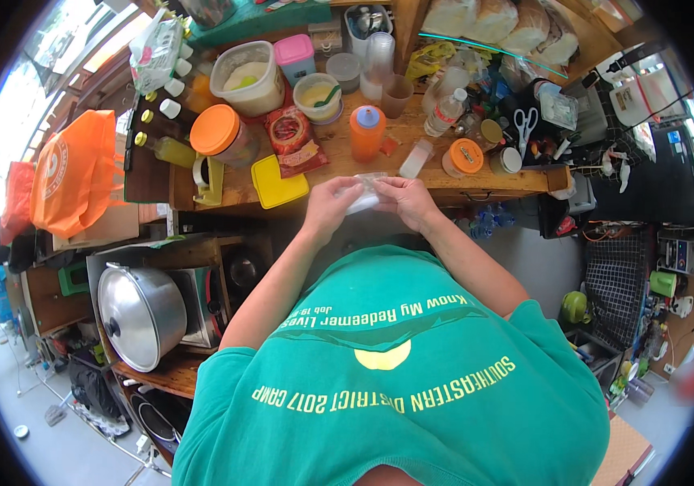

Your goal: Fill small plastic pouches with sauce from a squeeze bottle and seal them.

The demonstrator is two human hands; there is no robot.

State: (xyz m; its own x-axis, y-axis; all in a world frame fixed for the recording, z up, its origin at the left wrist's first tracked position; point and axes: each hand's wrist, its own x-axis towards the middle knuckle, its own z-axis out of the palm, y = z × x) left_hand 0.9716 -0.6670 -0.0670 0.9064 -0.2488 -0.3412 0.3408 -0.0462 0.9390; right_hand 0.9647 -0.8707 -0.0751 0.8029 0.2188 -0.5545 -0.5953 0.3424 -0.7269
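Both hands close together, pinching one small clear plastic bag (360, 202) between them, just over the front edge of the wooden table (412, 132). Left hand (333, 209) has its thumb and fingers on the left side; right hand (407, 204) has the other side, thumb and fingers gathered near the top. White shows through the lower part; can't tell whether that's contents or folded film. Handling, my read: very light, thin, limp, a bit slippery, won't hold its own shape. Easy to crease or tear, so pinch with fingertips at the rim on opposite sides, keep tension low, don't squeeze the middle. If it's filled, support from below. Nearby: orange bottle (367, 136) beyond the hands, yellow lid (279, 181) and red packet (295, 142) to the left, small clear box (416, 159) just past the right hand.
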